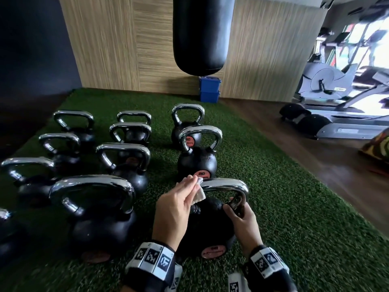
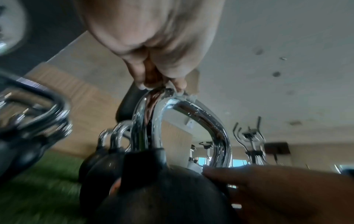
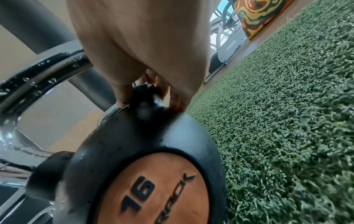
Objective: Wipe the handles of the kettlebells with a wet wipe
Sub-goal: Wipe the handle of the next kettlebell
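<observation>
The nearest black kettlebell [image 1: 210,224], with an orange "16" label [image 3: 153,189], stands on green turf. My left hand [image 1: 194,183] pinches a white wet wipe [image 1: 199,194] against the left end of its chrome handle [image 1: 227,185]. In the left wrist view the wipe [image 2: 179,92] sits under my fingertips at the handle's top corner [image 2: 172,103], and the chrome is beaded with droplets. My right hand [image 1: 233,209] grips the handle's right leg just above the ball, with fingers curled round the black base of the handle [image 3: 145,97].
Several more chrome-handled kettlebells [image 1: 124,159] stand in rows to the left and behind on the turf [image 1: 284,207]. A black punching bag [image 1: 202,34] hangs ahead over blue boxes [image 1: 209,89]. Cardio machines [image 1: 336,85] stand on the wood floor at right.
</observation>
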